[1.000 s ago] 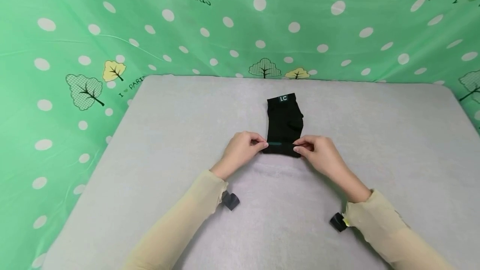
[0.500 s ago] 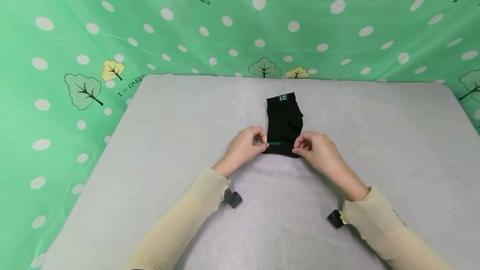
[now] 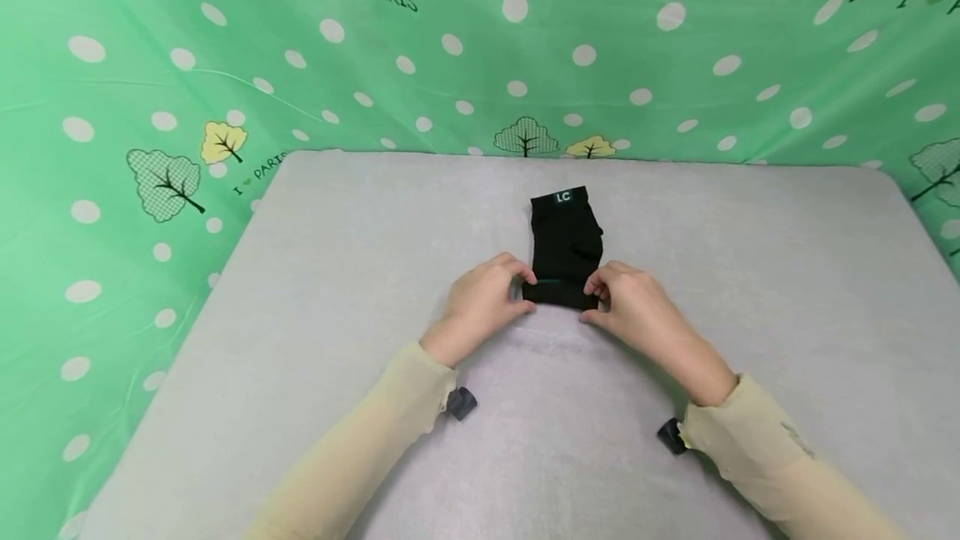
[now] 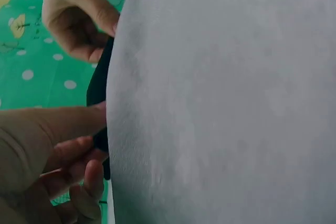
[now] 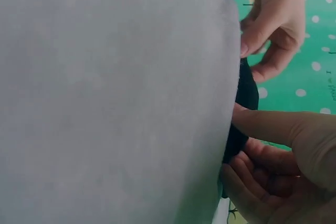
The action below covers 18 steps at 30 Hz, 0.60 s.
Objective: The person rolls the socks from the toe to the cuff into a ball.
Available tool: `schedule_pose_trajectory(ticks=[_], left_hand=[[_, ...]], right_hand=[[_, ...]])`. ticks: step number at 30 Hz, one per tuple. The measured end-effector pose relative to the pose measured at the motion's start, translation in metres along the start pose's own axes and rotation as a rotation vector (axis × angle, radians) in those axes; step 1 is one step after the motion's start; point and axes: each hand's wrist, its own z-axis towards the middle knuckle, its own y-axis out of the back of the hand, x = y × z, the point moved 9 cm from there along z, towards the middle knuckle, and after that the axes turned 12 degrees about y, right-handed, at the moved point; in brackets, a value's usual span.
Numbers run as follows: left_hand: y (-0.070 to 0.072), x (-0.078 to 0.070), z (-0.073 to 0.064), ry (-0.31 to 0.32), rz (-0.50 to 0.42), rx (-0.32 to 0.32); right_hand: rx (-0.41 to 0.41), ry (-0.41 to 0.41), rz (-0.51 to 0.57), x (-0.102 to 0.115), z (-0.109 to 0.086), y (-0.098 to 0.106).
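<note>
A black ankle sock (image 3: 564,240) lies flat on the grey surface, its cuff with a white "LC" label pointing away from me. Its near end is folded over into a thick band with a thin teal line along the top. My left hand (image 3: 483,302) holds the left end of this band, index finger at its upper edge and thumb at its lower edge. At the right end my right hand (image 3: 637,307) does the same, with the thumb low and fingers curled above. Both wrist views show the dark sock (image 4: 100,82) edge-on between the fingers.
The grey padded tabletop (image 3: 360,257) spreads around the sock on all sides. Behind and to the left hangs a green curtain (image 3: 420,48) with white dots and printed trees. Dark wrist devices (image 3: 461,403) hang under both sleeves.
Thumbs and index fingers have spread from a close pinch at the sock's corners to span the folded band. The thumbs moved down to its near edge. The band now looks thicker.
</note>
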Motion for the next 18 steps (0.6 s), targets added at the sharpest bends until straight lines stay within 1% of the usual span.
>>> schedule_pose_trajectory(ticks=[2, 5, 7, 9, 11, 14, 16, 18], left_hand=[[0.0, -0.003, 0.0, -0.001, 0.037, -0.02], [0.001, -0.007, 0.0, -0.001, 0.069, -0.047], [0.002, -0.008, 0.002, 0.006, 0.075, -0.064], [0.004, -0.007, 0.003, 0.012, 0.061, -0.072], [0.004, -0.005, 0.004, 0.016, 0.024, -0.072], [0.004, -0.001, 0.004, 0.017, -0.065, -0.047], [0.004, 0.003, 0.003, 0.027, -0.144, -0.015], [0.003, 0.005, 0.002, 0.04, -0.201, 0.014]], right_hand=[[0.003, 0.001, -0.006, 0.0, 0.002, -0.001], [-0.02, -0.001, 0.002, -0.002, 0.004, -0.001], [-0.043, 0.001, 0.011, -0.003, 0.004, 0.0], [-0.071, 0.004, 0.037, -0.005, 0.002, 0.002], [-0.104, 0.007, 0.075, -0.007, -0.001, 0.004], [-0.139, -0.009, 0.155, -0.011, -0.007, 0.007], [-0.139, -0.044, 0.211, -0.016, -0.011, 0.008], [-0.126, -0.084, 0.263, -0.02, -0.014, 0.009]])
